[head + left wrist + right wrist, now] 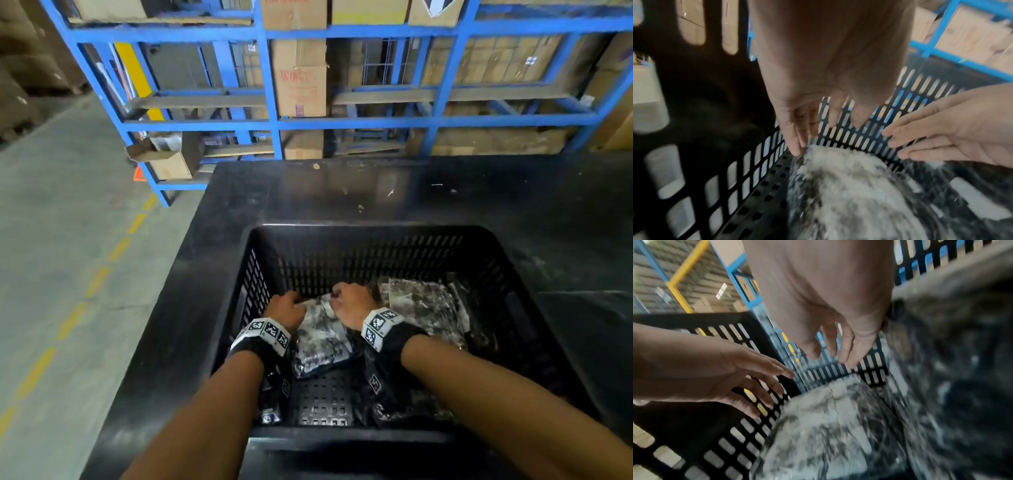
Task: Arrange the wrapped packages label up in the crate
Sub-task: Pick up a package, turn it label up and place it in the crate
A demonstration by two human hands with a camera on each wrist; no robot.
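Note:
A black slotted crate [342, 228] stands on a black table [376, 192]. Inside it a mottled grey-and-black wrapped package [320, 342] lies left of centre, running towards the far wall. My left hand [286, 306] is at its far left corner, and in the left wrist view the left hand's [818, 129] straight fingers touch the package [844, 186] there. My right hand [352, 301] hovers at the far right corner. In the right wrist view the right hand [834, 353] hangs relaxed just above the package [828, 418], gripping nothing. No label is readable.
A second wrapped package [424, 305] lies in the crate's right half, and more dark wrapped ones sit near the front wall. Blue racking [270, 102] with cardboard boxes stands behind the table. Concrete floor with a dashed yellow line [99, 281] is at the left.

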